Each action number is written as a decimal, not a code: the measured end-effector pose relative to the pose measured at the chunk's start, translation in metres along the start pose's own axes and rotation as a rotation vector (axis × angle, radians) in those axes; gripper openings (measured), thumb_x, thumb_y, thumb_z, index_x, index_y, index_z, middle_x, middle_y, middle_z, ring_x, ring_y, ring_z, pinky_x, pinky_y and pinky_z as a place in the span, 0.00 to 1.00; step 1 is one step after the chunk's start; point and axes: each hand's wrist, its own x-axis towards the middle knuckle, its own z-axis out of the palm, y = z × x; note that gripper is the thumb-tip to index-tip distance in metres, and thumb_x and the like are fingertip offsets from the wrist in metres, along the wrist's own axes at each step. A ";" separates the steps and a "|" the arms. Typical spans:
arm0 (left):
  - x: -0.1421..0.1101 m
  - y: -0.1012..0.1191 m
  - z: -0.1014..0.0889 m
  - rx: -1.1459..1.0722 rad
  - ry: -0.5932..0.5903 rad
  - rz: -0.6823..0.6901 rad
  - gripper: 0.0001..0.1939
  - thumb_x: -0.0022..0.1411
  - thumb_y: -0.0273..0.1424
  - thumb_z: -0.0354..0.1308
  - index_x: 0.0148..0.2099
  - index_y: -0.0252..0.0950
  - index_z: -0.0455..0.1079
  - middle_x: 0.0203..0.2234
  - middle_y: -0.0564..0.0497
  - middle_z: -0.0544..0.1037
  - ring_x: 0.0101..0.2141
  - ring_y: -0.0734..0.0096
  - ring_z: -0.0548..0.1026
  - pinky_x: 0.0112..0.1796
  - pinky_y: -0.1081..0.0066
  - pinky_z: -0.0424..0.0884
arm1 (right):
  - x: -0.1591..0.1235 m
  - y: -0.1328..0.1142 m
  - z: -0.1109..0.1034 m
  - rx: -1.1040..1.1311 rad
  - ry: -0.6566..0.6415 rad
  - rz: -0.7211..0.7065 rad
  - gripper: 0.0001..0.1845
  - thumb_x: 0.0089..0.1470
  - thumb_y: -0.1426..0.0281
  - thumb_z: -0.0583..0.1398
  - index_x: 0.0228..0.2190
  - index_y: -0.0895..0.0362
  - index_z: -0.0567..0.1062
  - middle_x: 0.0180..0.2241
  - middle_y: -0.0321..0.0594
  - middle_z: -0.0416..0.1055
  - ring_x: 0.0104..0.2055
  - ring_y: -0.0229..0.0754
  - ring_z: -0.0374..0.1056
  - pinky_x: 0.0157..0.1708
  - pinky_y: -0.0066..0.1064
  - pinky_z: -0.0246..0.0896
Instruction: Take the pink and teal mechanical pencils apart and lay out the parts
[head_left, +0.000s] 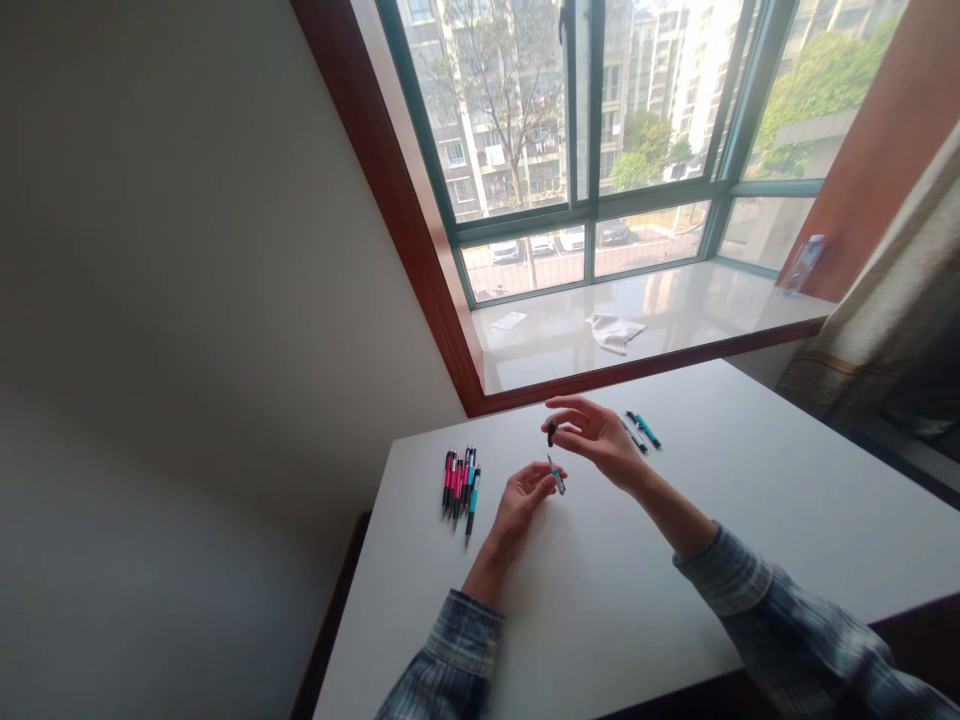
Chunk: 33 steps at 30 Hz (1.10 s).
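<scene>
Left hand (523,498) pinching pen body (558,479); right hand (596,435) pinching black piece (551,432) just above. Narrow pinch risking black piece slipping onto counter (607,590) below.

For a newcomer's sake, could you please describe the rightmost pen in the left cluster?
On the white table by the window, find the pen cluster left of the left hand. The wanted pen, turquoise with a black grip, lies at its right edge, its tip lower in view than its neighbours'.
</scene>
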 end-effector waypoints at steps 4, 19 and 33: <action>0.000 -0.003 -0.003 -0.008 0.023 -0.004 0.21 0.56 0.46 0.70 0.42 0.34 0.79 0.43 0.40 0.81 0.44 0.58 0.76 0.47 0.64 0.68 | 0.010 -0.019 -0.010 -0.078 0.118 -0.065 0.21 0.54 0.60 0.69 0.47 0.53 0.77 0.39 0.43 0.80 0.44 0.48 0.76 0.44 0.42 0.74; 0.001 -0.007 0.001 -0.042 0.122 -0.042 0.20 0.54 0.45 0.72 0.41 0.34 0.79 0.40 0.41 0.83 0.41 0.60 0.78 0.43 0.64 0.70 | -0.002 0.064 -0.074 -1.310 0.240 0.138 0.19 0.59 0.73 0.60 0.52 0.55 0.72 0.47 0.45 0.74 0.36 0.42 0.75 0.40 0.33 0.67; -0.002 -0.004 0.003 -0.036 0.112 -0.043 0.19 0.57 0.43 0.70 0.43 0.34 0.79 0.41 0.41 0.82 0.41 0.63 0.77 0.43 0.66 0.70 | 0.006 0.067 -0.055 -1.579 0.031 0.303 0.19 0.62 0.78 0.57 0.54 0.58 0.69 0.45 0.48 0.73 0.40 0.48 0.76 0.37 0.32 0.64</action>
